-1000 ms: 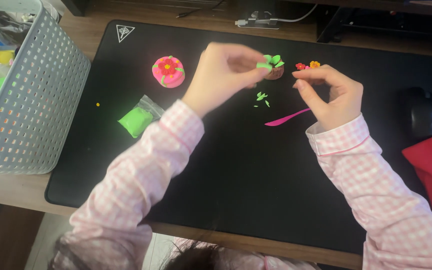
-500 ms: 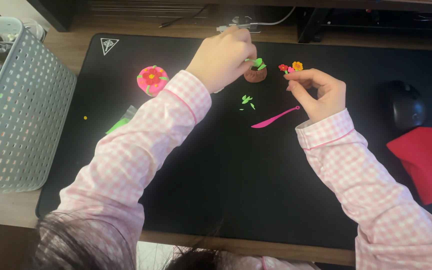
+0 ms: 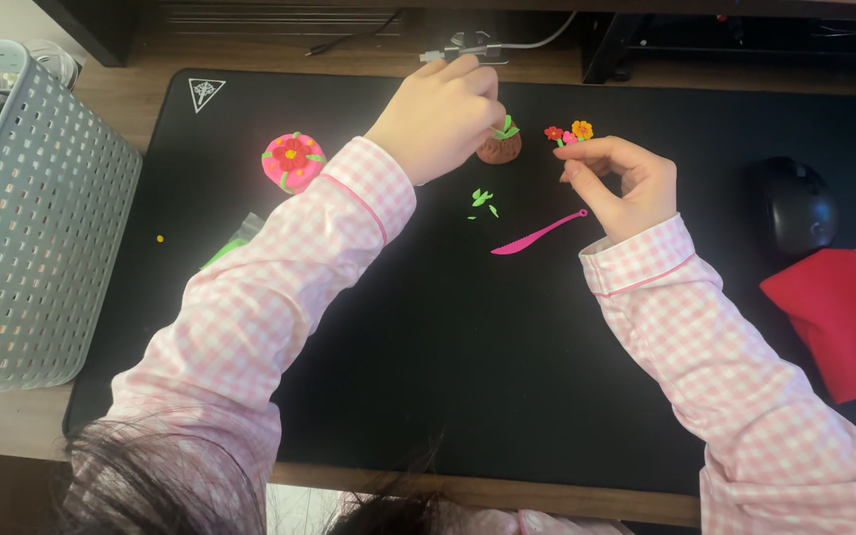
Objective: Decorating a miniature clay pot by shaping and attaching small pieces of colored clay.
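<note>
My left hand (image 3: 438, 114) rests at the far middle of the black desk mat (image 3: 428, 376), fingers closed on a small brown clay pot (image 3: 499, 147) with green leaves on top. My right hand (image 3: 626, 183) hovers just right of it, pinching a tiny clay bunch of red and orange flowers (image 3: 569, 132) on a green stem. A pink modelling tool (image 3: 539, 234) lies on the mat below my right hand. Small green clay scraps (image 3: 481, 200) lie between the two hands.
A round pink clay flower (image 3: 292, 160) sits left of my left arm, with a bag of green clay (image 3: 232, 248) partly hidden under the sleeve. A grey perforated basket (image 3: 32, 228) stands at the left. A black mouse (image 3: 797, 206) and a red pouch (image 3: 839, 317) lie at the right.
My left hand has carried the brown pot down from the air onto the mat at the far edge. My right hand stays beside it with the flower bunch.
</note>
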